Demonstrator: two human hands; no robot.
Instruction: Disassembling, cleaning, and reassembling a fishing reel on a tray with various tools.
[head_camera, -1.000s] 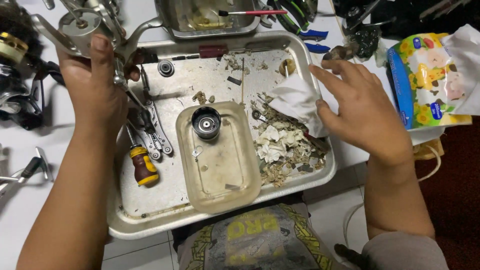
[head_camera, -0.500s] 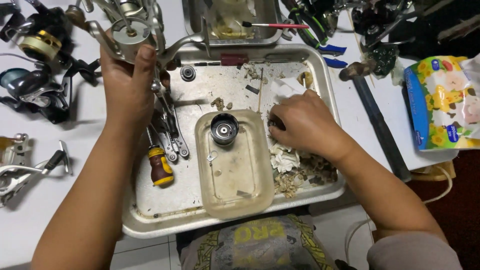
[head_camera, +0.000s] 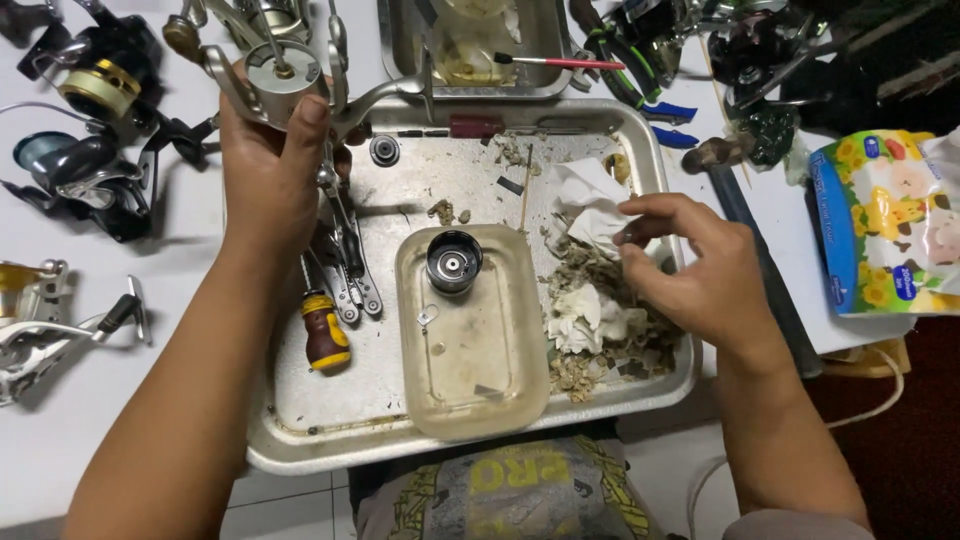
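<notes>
**One reel body in the left hand, one tissue under the right**

On the white table (head_camera: 60, 450) stands one metal tray (head_camera: 300, 440). Inside it I count one clear plastic tub (head_camera: 470, 370), one dark round spool (head_camera: 453, 262) lying in the tub toward 12 o'clock, one small screwdriver with a yellow and brown handle (head_camera: 325, 335) at 9 o'clock of the tub, and one heap of dirty paper scraps (head_camera: 590, 320) at 3 o'clock of it.

The left hand (head_camera: 265, 175) is at 11 o'clock of the tray. Its fingers (head_camera: 310, 125) are closed around one silver fishing reel body (head_camera: 285, 75), which is held above the tray's far left corner.

The right hand (head_camera: 700, 270) is at 3 o'clock of the tray, over the scraps. Its fingers (head_camera: 640, 232) are half bent and loose; the tips touch one white tissue (head_camera: 585, 200), which lies at 1 o'clock in the tray. I cannot tell if they pinch it.

Outside the tray, at 9 to 10 o'clock, lie three more reels (head_camera: 95, 95). At 12 o'clock, one red-handled brush (head_camera: 555, 62) rests on a second tray (head_camera: 400, 60). At 3 o'clock is one colourful tissue pack (head_camera: 880, 220).
</notes>
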